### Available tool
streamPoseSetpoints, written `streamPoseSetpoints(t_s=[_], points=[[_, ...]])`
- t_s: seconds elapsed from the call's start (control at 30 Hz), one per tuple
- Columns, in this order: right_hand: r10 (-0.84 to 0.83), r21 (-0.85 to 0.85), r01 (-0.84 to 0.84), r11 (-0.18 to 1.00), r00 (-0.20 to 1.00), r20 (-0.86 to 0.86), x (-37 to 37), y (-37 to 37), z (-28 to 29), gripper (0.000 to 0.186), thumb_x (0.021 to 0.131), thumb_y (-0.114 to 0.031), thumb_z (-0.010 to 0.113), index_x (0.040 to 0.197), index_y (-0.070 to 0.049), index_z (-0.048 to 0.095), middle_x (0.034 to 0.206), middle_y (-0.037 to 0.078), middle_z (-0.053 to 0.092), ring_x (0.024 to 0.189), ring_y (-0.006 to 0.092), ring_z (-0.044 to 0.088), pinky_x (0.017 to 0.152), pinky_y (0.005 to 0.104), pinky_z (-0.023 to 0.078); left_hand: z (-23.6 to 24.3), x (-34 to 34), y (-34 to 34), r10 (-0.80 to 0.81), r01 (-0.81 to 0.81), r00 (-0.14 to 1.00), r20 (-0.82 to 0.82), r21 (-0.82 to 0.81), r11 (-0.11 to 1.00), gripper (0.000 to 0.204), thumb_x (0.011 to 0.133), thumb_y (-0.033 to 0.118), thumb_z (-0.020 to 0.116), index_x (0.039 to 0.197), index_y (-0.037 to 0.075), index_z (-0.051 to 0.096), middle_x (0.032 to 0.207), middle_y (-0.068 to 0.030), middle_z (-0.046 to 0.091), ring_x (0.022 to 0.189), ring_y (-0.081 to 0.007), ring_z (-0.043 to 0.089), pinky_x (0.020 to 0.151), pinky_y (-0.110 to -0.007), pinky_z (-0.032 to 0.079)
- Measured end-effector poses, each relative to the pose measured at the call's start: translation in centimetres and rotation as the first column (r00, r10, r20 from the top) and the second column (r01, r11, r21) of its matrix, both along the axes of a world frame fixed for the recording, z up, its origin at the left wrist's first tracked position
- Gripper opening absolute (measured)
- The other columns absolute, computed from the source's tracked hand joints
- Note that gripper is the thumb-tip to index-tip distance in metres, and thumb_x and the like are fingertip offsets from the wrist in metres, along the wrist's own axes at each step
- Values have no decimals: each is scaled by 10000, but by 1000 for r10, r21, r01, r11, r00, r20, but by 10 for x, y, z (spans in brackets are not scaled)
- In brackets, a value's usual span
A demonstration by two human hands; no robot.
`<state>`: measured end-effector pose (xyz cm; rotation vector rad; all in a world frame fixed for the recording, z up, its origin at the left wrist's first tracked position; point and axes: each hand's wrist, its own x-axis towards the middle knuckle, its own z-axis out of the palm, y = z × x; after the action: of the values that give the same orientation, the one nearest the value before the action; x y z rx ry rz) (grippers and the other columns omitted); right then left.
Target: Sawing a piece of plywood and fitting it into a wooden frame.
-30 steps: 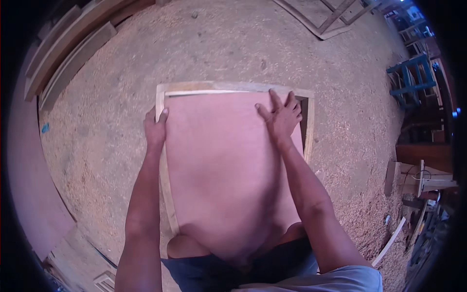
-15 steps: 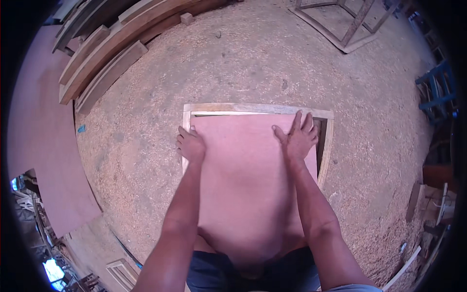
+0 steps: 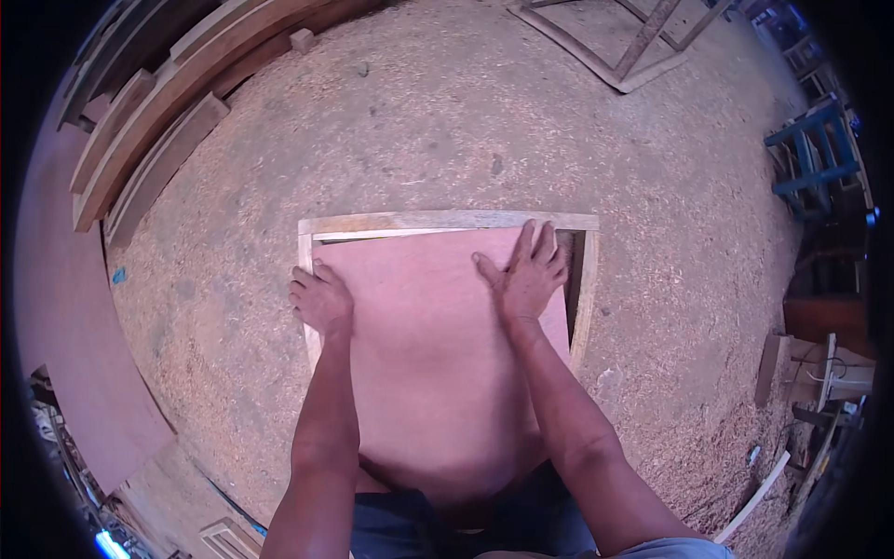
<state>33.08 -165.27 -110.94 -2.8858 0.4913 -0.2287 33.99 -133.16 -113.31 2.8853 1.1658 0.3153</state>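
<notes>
A pinkish plywood sheet (image 3: 419, 345) lies over a pale wooden frame (image 3: 447, 220), slightly askew to it. A narrow gap shows under the top rail, wider toward the left, and a dark gap runs down the right side. My left hand (image 3: 323, 300) is at the sheet's upper left edge, its fingers bent over the frame's left rail and its thumb by the sheet's corner. Spread near the upper right corner, my right hand (image 3: 529, 284) rests on the sheet, with fingertips reaching the top rail. The sheet's near end comes up against my lap.
Shavings cover the floor (image 3: 419, 140). Thick timber beams (image 3: 186, 88) are stacked at the far left, above a long plywood panel (image 3: 79, 345). A metal-looking stand (image 3: 633, 56) is at the far side. To the right are a blue wooden stool (image 3: 812, 158) and scrap wood (image 3: 773, 368).
The view has shifted, so everything sits further left. The plywood sheet has turned slightly, its upper left corner now lower against the frame. Both hands keep their places on it.
</notes>
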Motion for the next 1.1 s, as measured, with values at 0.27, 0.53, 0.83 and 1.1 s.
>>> streamPoseSetpoints(t_s=[0.27, 0.53, 0.83, 1.1], points=[[8, -2, -8, 1000, 1000, 29, 1, -3, 0, 1140, 826, -817, 715, 1667, -111, 405, 1694, 229, 340, 1475, 540, 332, 1173, 669, 288, 8, 7, -5, 38, -51, 993, -116, -109, 993, 969, 1025, 800, 390, 1576, 3, 428, 1420, -255, 568, 1325, -437, 557, 1080, -618, 454], [35, 72, -36, 997, 999, 20, -1, -15, 4, 1049, 872, -707, 750, 1660, -101, 415, 1708, 254, 318, 1505, 566, 292, 1205, 692, 250, 12, 10, -14, 32, -46, 990, -140, -96, 994, 888, 1041, 762, 376, 1488, 0, 466, 1362, -243, 580, 1273, -423, 584, 1040, -583, 461], [187, 925, -368, 94, 919, 346, -12, -53, 239, 587, 1038, -359, 700, 1459, 41, 614, 954, 112, 740, 832, 171, 704, 761, 296, 551, 8, 7, -7, 41, -52, 994, -106, -104, 993, 888, 1038, 775, 391, 1485, 12, 467, 1375, -258, 575, 1309, -443, 565, 1063, -616, 458], [240, 428, -290, -856, 511, 825, -35, -41, 304, 118, 1061, -83, 665, 1100, -178, 724, 637, 123, 591, 512, 226, 576, 521, 394, 460, 9, 8, -7, 45, -57, 990, -133, -92, 994, 891, 1036, 766, 394, 1500, 9, 460, 1370, -244, 576, 1291, -427, 566, 1059, -587, 455]])
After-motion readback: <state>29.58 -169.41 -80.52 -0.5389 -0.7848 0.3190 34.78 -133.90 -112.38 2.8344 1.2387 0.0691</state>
